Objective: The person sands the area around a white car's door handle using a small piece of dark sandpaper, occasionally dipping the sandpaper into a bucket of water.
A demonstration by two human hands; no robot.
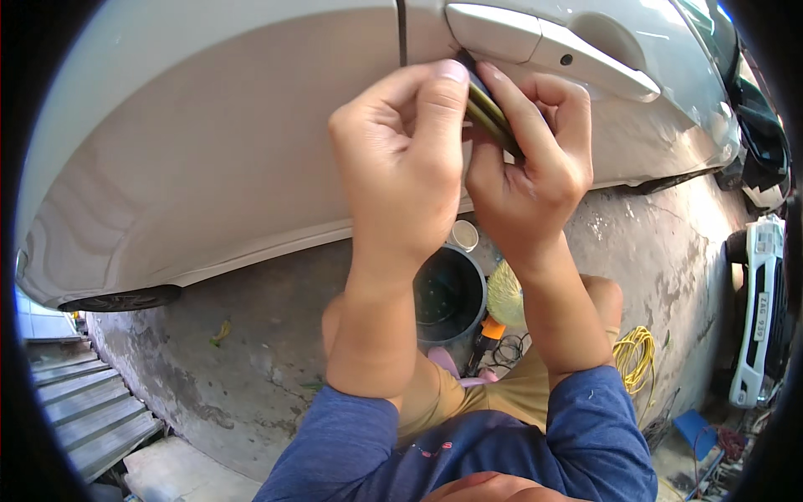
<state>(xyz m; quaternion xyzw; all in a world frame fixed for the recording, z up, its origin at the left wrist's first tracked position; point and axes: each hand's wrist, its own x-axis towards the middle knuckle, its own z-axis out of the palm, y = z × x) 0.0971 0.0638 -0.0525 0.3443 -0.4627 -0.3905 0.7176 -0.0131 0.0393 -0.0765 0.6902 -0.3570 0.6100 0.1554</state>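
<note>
Both hands are raised against the side of a white car door (pixel 234 142), just below its white door handle (pixel 502 33). Between them is a narrow, flat dark strip with an olive-yellow edge (pixel 492 115); its exact kind is unclear. My left hand (pixel 406 159) pinches the strip's upper end between thumb and curled fingers. On the other side, my right hand (pixel 535 155) grips it along its length, with the index finger laid along it. The strip slants from upper left to lower right. Its top end reaches the door near the vertical panel gap.
Below my hands stand a dark bucket (pixel 478 284) and a small white tub (pixel 464 236). Beside them lie a pale yellow round piece (pixel 505 293) and an orange-and-black power tool (pixel 490 333). A yellow cable coil (pixel 636 356) is at right, a white car bumper (pixel 750 335) farther right.
</note>
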